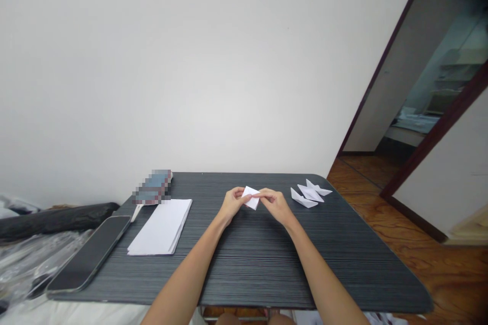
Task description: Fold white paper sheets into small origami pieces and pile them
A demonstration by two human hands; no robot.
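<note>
Between my two hands is a small folded piece of white paper (251, 204), shaped like a diamond and raised over the dark table. My left hand (232, 204) pinches its left side, thumb in front and fingers behind. On the right side, my right hand (275, 202) grips the same paper, its thumb and forefinger meeting near the middle. The fingers behind the paper are partly hidden. Several folded paper boats (310, 193) lie close together at the table's back right, beyond my right hand.
A stack of white paper sheets (162, 228) lies left on the dark table (259, 274). Near the left edge are a black phone (91, 254) and a blurred-out packet (154, 187). Behind stands a white wall (229, 71). Plastic wrapping (41, 256) lies left of the table.
</note>
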